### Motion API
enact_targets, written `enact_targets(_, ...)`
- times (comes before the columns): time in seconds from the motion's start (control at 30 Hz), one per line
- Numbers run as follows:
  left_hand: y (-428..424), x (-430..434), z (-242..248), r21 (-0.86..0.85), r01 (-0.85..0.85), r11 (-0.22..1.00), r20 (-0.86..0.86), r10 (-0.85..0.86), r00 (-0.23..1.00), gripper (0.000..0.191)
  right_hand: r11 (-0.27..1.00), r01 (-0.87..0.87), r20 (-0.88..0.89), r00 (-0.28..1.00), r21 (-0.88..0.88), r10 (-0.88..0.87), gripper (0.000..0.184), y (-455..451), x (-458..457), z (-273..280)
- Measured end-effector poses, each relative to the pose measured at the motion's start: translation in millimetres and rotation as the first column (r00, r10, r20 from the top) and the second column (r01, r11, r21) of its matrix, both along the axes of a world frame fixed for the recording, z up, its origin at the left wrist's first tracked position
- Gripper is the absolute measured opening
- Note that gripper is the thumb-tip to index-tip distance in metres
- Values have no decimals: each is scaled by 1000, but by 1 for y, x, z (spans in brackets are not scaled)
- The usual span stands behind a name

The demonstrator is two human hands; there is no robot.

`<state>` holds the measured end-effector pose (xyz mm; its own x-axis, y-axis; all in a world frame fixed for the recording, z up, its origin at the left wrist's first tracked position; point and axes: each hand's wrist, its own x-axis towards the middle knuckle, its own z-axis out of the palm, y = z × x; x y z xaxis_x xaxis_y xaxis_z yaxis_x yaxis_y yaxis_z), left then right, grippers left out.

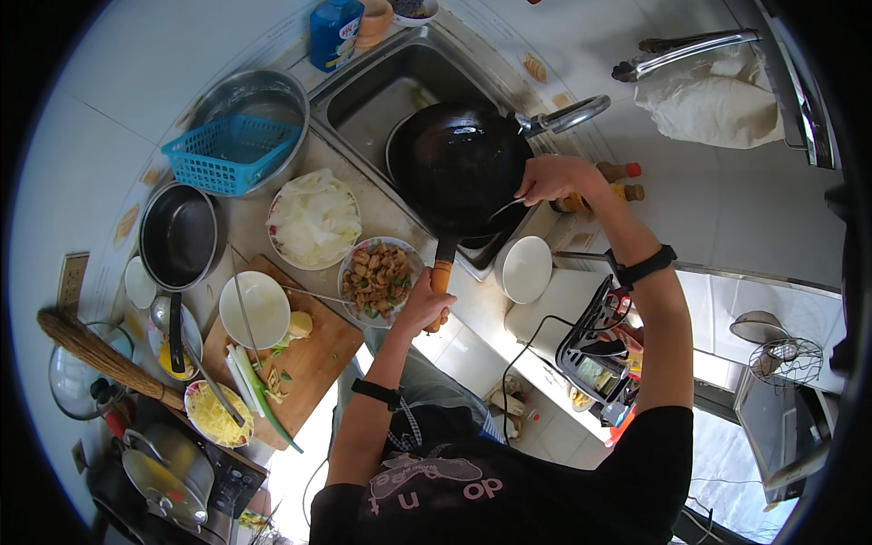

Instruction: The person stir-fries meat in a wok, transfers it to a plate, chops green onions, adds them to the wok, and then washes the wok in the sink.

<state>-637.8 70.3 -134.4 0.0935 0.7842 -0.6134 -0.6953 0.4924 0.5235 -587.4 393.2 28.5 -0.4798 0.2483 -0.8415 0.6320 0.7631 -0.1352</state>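
Observation:
My left hand (424,308) grips the wooden handle (441,272) of a black wok (456,160). The wok is held over the stainless steel sink (371,102), its dark inner face wet and shiny. At the wok's right side, my right hand (557,178) pinches a thin metal piece (507,206) that reaches into the wok; its kind is unclear. The chrome faucet (572,114) points toward the wok's far rim. Beside my left hand sits a bowl of cooked diced meat with green pieces (378,278).
Left of the sink are a plate of sliced white vegetable (317,221), a blue basket (231,153) and a black pot (178,235). A cutting board (327,340) bears a white bowl (254,310) and scallions (248,381). A white bowl (524,269) stands right of the handle.

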Motion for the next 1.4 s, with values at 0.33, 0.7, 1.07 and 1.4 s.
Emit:
enact_targets(0.33, 1, 4, 6, -19, 35, 999, -88, -36, 996, 41, 986, 166, -292, 944, 21, -153, 34, -9, 3, -39)
enact_targets(0.7, 7, 0, 15, -23, 10, 1000, -42, -11, 999, 41, 931, 327, 0, 944, -161, -331, 33, -2, 19, -10)
enact_targets(1.07, 12, 11, 16, -73, 14, 997, -105, -21, 994, 39, 945, 299, -441, 872, 135, -212, 36, -31, 25, -81)
enact_targets(1.4, 9, 18, 9, -63, -14, 998, -211, 0, 977, 38, 981, -151, 105, 985, 126, 138, 34, -13, -4, 4)
